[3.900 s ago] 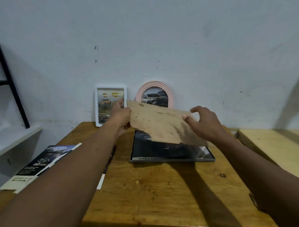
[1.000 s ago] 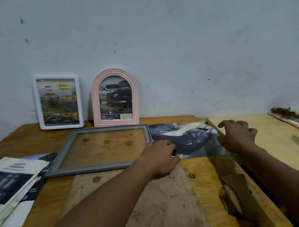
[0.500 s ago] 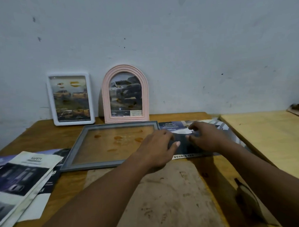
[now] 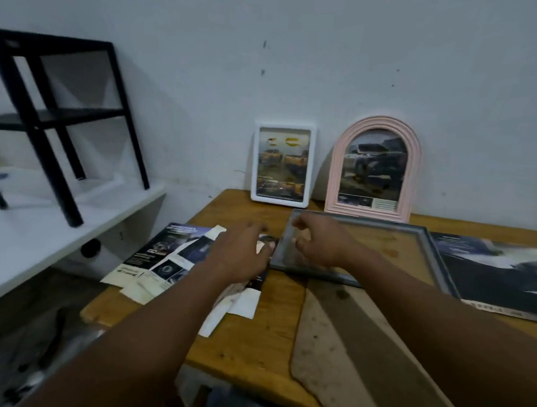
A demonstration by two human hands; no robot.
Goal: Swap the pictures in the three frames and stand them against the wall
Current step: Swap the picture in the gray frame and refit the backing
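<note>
Pale wall (image 4: pixel 328 67) rises behind a wooden table (image 4: pixel 255 341), seen from the head camera. A grey frame (image 4: pixel 382 239) lies flat on the table with no picture in it, and wood shows through its glass. Behind it a white frame (image 4: pixel 282 164) and a pink arched frame (image 4: pixel 374 168) lean on the wall, each holding a car picture, so they look finished. Just right of the grey frame lies a large dark car picture (image 4: pixel 489 271). In front of the frame lies the brown backing board (image 4: pixel 332 344), likely set aside so the frame is open for a new print. Left of the frame lies a loose pile of brochures (image 4: pixel 166 257). The left hand (image 4: pixel 243 251) reaches over that pile with spread, blurred fingers, probably choosing the replacement; whether it touches cannot be told. The right hand (image 4: pixel 317 245) is over the frame's left corner, fingers loosely curled and pinching nothing. Farther left, a black rack (image 4: pixel 49 117) stands on a white shelf (image 4: pixel 28 239).

Half a second earlier both hands were at the frame's right edge, on the dark picture. Now both have crossed to its left edge, and the view has swung left to show the rack
</note>
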